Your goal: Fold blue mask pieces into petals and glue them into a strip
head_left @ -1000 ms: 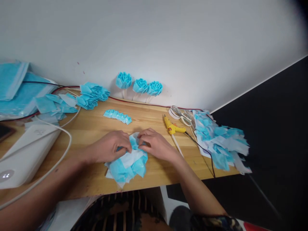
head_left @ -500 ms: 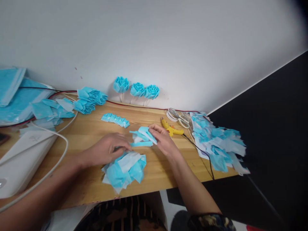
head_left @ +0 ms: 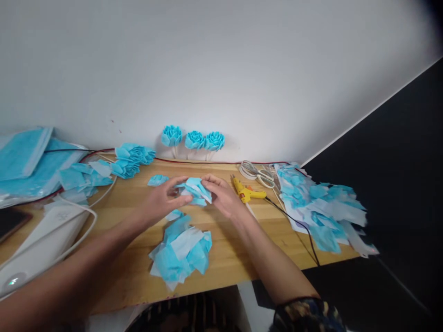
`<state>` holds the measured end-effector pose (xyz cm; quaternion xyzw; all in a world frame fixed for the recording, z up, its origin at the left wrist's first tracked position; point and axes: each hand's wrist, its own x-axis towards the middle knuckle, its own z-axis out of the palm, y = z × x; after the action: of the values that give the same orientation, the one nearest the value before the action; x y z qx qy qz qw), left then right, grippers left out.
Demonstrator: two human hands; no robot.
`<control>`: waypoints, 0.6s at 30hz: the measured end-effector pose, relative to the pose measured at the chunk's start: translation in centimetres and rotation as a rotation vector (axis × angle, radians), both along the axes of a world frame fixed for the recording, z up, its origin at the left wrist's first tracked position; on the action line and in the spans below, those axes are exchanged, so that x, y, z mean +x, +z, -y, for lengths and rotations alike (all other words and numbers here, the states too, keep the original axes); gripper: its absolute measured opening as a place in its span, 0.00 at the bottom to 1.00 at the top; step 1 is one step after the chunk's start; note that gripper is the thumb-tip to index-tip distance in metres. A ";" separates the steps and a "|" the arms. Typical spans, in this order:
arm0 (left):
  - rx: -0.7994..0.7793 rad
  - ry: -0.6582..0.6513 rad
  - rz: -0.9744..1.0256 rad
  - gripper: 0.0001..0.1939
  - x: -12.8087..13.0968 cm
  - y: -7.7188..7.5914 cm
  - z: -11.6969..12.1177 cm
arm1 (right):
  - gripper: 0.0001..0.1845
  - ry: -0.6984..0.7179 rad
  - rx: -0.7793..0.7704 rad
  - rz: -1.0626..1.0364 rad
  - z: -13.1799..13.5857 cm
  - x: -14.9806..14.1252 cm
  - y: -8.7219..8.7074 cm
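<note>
Above the middle of the wooden table, my left hand (head_left: 164, 198) and my right hand (head_left: 223, 196) hold a small bunch of blue and white fabric pieces (head_left: 194, 188) between them. My left thumb and fingers close on its left end; my right fingers pinch the right end. Behind my left hand lies a row of folded blue petals (head_left: 158, 180), largely covered by that hand. A loose heap of blue and white fabric scraps (head_left: 183, 251) sits just in front of both hands.
A yellow glue gun (head_left: 247, 191) and scissors (head_left: 258, 173) lie to the right, beside a spread of fabric scraps (head_left: 321, 203). Blue fabric flowers (head_left: 194, 139) stand by the wall; others (head_left: 133, 159) lie left. A white device (head_left: 48, 230) with a cable occupies the left side.
My left hand has moved up from the heap and taken hold of the bunch beside my right hand. A blue piece now extends from the heap's upper edge. The camera view has tilted up slightly.
</note>
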<state>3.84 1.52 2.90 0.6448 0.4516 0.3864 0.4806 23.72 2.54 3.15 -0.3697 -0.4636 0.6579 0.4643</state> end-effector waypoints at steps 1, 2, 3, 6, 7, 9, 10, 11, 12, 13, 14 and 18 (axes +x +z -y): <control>-0.046 0.032 0.024 0.30 0.4 0.2 -0.2 | 0.14 -0.010 0.020 0.008 -0.3 -0.3 0.0; -0.089 0.074 0.052 0.29 0.7 0.2 -0.4 | 0.14 -0.026 0.044 0.028 -0.5 -0.4 -0.1; -0.129 0.113 0.085 0.28 1.0 0.2 -0.5 | 0.14 -0.045 0.069 0.054 -0.7 -0.6 -0.2; -0.224 0.172 0.173 0.26 1.5 -0.5 -0.8 | 0.15 -0.103 0.117 0.107 -0.9 -0.5 -1.0; -0.237 0.172 0.182 0.26 1.5 -0.8 -0.8 | 0.15 -0.114 0.114 0.107 -1.0 -0.4 -1.4; -0.236 0.174 0.169 0.25 1.4 -1.3 -0.7 | 0.16 -0.132 0.097 0.096 -1.0 -0.2 -2.1; -0.233 0.180 0.155 0.24 1.3 -1.5 -0.6 | 0.17 -0.141 0.090 0.095 -0.9 -0.1 -2.4; -0.234 0.186 0.148 0.23 1.2 -1.6 -0.5 | 0.18 -0.149 0.085 0.096 -0.9 -0.1 -2.7; -0.240 0.190 0.146 0.22 1.1 -1.6 -0.4 | 0.18 -0.161 0.083 0.097 -0.9 -0.1 -3.0; -0.249 0.190 0.147 0.22 1.0 -1.6 -0.3 | 0.18 -0.177 0.083 0.096 -0.9 -0.1 -3.2; -0.264 0.189 0.149 0.22 1.0 -1.6 -0.2 | 0.17 -0.197 0.082 0.091 -0.9 -0.2 -3.3; -0.345 0.174 0.178 0.22 1.1 -1.5 -0.1 | 0.17 -0.281 0.045 -0.038 -1.0 -0.3 -3.7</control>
<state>4.91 1.58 1.42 0.4751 0.5207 0.3988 0.5866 23.39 3.59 -0.52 -0.4077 -0.4130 0.5830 0.5686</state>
